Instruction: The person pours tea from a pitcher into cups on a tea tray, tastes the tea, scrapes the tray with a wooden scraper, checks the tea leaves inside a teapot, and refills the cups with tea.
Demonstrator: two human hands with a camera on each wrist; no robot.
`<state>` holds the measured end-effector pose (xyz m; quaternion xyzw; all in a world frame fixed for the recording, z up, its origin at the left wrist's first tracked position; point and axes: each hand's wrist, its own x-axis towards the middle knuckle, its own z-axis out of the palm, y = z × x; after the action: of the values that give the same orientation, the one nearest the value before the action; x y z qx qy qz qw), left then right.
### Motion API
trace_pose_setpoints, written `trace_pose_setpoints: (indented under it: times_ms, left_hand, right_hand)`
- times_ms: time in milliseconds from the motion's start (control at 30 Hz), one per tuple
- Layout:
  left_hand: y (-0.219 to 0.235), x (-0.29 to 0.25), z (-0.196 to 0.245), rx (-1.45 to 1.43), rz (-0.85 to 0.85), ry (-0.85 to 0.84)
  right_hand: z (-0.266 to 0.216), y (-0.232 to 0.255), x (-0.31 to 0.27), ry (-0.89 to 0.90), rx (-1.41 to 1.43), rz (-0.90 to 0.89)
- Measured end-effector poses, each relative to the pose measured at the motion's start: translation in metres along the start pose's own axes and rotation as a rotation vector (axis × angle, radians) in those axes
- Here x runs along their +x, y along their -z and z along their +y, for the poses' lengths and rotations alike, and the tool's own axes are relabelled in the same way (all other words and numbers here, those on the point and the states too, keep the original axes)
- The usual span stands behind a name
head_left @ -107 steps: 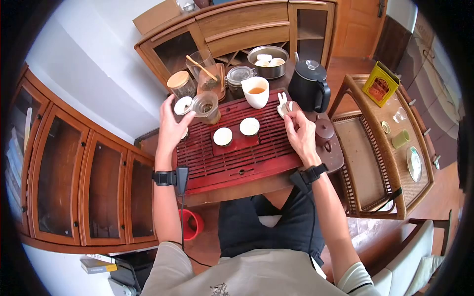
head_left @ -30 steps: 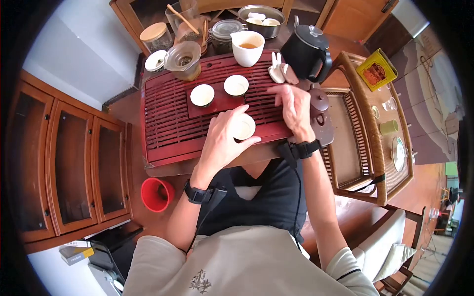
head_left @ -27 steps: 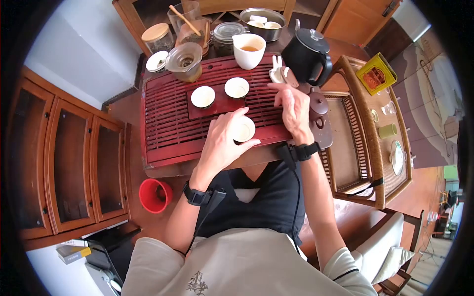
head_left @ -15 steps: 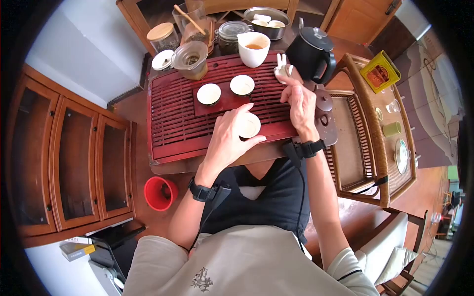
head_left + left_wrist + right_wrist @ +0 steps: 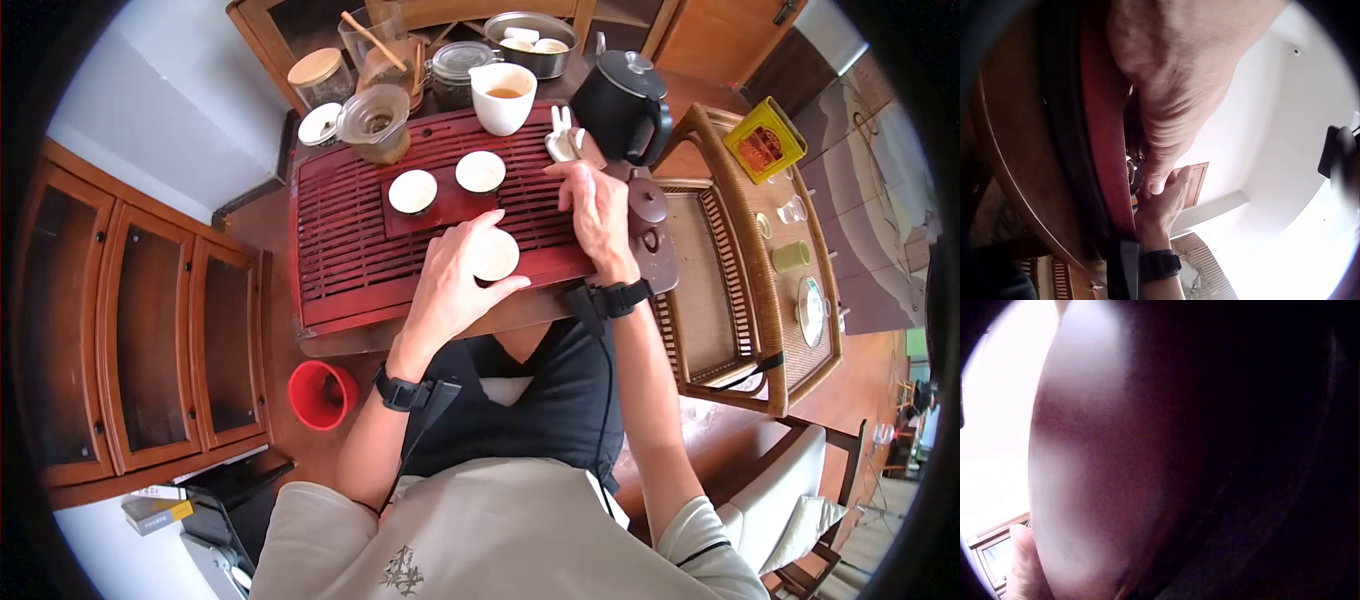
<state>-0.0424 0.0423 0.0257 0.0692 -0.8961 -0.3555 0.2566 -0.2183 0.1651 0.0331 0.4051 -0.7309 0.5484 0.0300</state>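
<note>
My left hand (image 5: 450,285) holds a small white teacup (image 5: 497,256) between its forefinger and thumb, over the front edge of the red slatted tea tray (image 5: 340,262). Two more teacups, one on the left (image 5: 412,191) and one on the right (image 5: 480,172), stand on a red stand in the middle of the tray. My right hand (image 5: 598,222) is at the tray's right edge, fingers loosely extended leftward, nothing in its grasp. Just beyond its fingertips lie a white rabbit-shaped piece (image 5: 560,138) and a pinkish-brown flat piece (image 5: 587,148). A dark blurred surface (image 5: 1104,456) fills most of the right wrist view.
Behind the cups stand a white pitcher (image 5: 503,112) of tea and a glass cup with strainer (image 5: 374,125). A black kettle (image 5: 622,100) and a brown teapot (image 5: 646,203) are at right. Jars, a metal pot (image 5: 533,42), a rattan cart (image 5: 765,290) and a red bin (image 5: 322,395) surround the table.
Since the oldest frame, my left hand has come from the tray's back left to the front, now with a teacup. My right hand has drawn back from the rabbit-shaped piece. Recently, both stay nearly still.
</note>
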Motion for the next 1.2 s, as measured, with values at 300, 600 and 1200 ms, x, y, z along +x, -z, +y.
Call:
trace_pose_setpoints:
  times_ms: [300,600,1200]
  left_hand:
    - [0.0023,-0.0017,-0.0015,-0.044,-0.007,0.007]
    - [0.0043,-0.0004,-0.0043,-0.082,-0.006,-0.034]
    - [0.0023,0.0022,0.0014,-0.01,-0.043,0.003]
  right_hand:
    - [0.0008,-0.0011,0.0017,-0.012,-0.003,-0.002]
    - [-0.0035,-0.001,0.0016,-0.017,-0.011,0.057]
    - [0.0039,-0.0041,-0.0002,-0.062,-0.023,0.08]
